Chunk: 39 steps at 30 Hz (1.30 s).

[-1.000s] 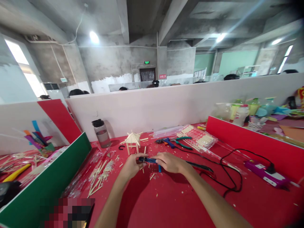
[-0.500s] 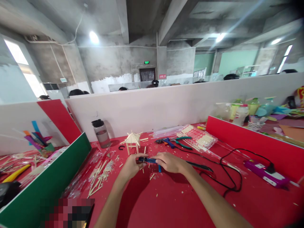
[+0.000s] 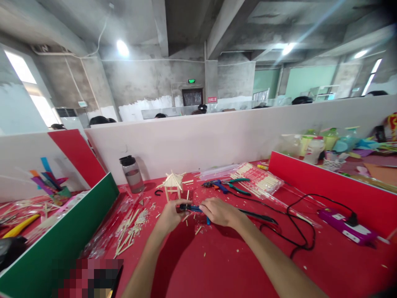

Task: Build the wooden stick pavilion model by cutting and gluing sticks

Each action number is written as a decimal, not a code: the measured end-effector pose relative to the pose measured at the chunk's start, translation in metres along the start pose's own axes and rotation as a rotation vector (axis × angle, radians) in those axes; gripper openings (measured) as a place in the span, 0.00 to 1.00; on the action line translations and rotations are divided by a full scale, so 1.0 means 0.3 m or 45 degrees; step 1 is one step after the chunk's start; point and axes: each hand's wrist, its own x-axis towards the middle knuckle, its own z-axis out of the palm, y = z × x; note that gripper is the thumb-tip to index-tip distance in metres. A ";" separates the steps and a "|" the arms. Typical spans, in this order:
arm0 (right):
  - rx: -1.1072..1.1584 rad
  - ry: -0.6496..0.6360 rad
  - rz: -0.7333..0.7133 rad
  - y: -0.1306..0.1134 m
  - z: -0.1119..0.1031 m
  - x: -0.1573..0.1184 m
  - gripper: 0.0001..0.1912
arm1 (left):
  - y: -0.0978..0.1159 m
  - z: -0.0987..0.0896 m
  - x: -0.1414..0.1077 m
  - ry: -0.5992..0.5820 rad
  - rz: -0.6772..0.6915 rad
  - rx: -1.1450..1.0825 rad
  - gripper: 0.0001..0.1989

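Observation:
My right hand (image 3: 220, 212) is closed around blue-handled pliers (image 3: 195, 208), whose dark jaws point left. Close to the jaws, my left hand (image 3: 170, 216) has its fingers pinched together; whatever lies between them is too small and hidden to make out. Just behind my left hand stands a small pavilion model (image 3: 173, 184) of pale wooden sticks, with a pointed roof on thin posts. Short cut stick pieces (image 3: 198, 230) lie on the red tabletop (image 3: 201, 269) around and below both hands.
Left are loose sticks (image 3: 126, 240), plastic wrapping and a water bottle (image 3: 132, 176). Green-handled pliers (image 3: 240, 188), bagged sticks (image 3: 259, 178) and a glue gun (image 3: 221, 186) lie behind right. A black cable reaches a purple power strip (image 3: 347, 227). Green (image 3: 62, 244) and red (image 3: 325, 178) dividers flank the table.
The pliers and my right hand have shifted very slightly, and the dark jaws show more clearly beside my left fingers. The other things stay in place.

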 end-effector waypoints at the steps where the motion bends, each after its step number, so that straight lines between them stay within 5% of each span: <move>1: -0.024 0.005 0.021 -0.004 -0.001 0.001 0.25 | 0.001 -0.001 0.000 0.002 -0.001 0.002 0.16; 18: -0.346 0.047 0.078 -0.011 0.023 0.043 0.27 | -0.012 -0.003 0.003 0.095 0.047 0.164 0.17; 39: -0.367 0.071 0.123 0.022 0.082 0.052 0.27 | -0.012 0.012 -0.003 0.086 0.010 0.349 0.19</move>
